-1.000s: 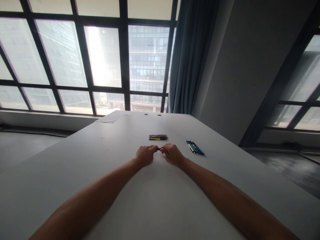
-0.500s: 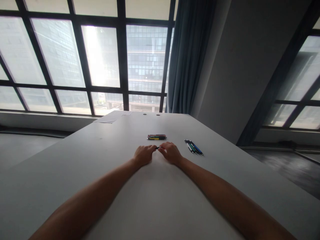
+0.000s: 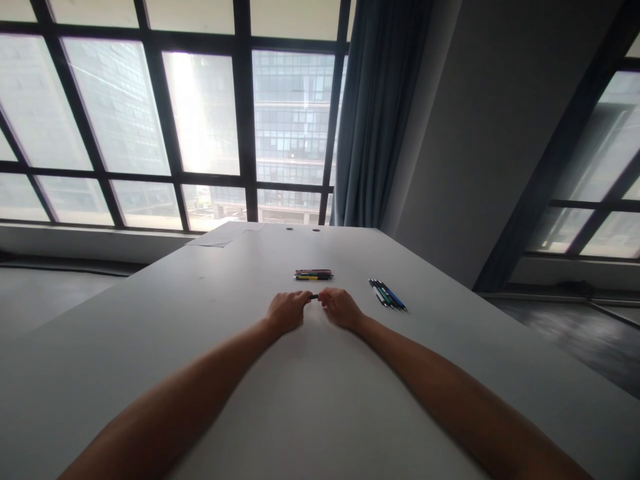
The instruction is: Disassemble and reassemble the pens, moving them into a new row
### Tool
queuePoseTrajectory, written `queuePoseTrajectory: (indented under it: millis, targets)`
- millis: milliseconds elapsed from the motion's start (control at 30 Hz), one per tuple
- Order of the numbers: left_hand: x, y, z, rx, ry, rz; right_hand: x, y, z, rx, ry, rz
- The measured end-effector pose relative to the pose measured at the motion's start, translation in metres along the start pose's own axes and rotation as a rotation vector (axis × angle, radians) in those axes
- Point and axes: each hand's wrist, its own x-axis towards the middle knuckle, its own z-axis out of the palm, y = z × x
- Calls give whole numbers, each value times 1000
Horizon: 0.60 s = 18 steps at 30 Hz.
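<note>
Between my hands is a dark pen point(image 3: 314, 297), held level just above or on the white table point(image 3: 320, 400); most of it is hidden by fingers. My left hand point(image 3: 289, 311) is closed around its left end. The fingers of my right hand point(image 3: 341, 308) are pinched on its right end. Just beyond my hands lies a row of several pens point(image 3: 313, 275), one with a yellow barrel, pointing sideways. To the right of my right hand, several more pens point(image 3: 387, 294) with white, green and blue parts lie slanted side by side.
Sheets of paper point(image 3: 215, 237) lie at the table's far left corner. Two small dark discs point(image 3: 316, 231) are at the far edge. Beyond stand large windows point(image 3: 295, 120), a blue curtain point(image 3: 373, 120) and a grey pillar point(image 3: 480, 133).
My right hand's fingers have closed in and drawn together on the pen's right end. A little more of the dark barrel shows between my hands. My left hand has hardly moved.
</note>
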Motion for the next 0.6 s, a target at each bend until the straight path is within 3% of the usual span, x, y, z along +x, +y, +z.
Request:
queuePoseTrajectory:
  millis: [600]
  targets:
    - [1,0,1,-29,-14,-48,0,-1,3,40,91,-36]
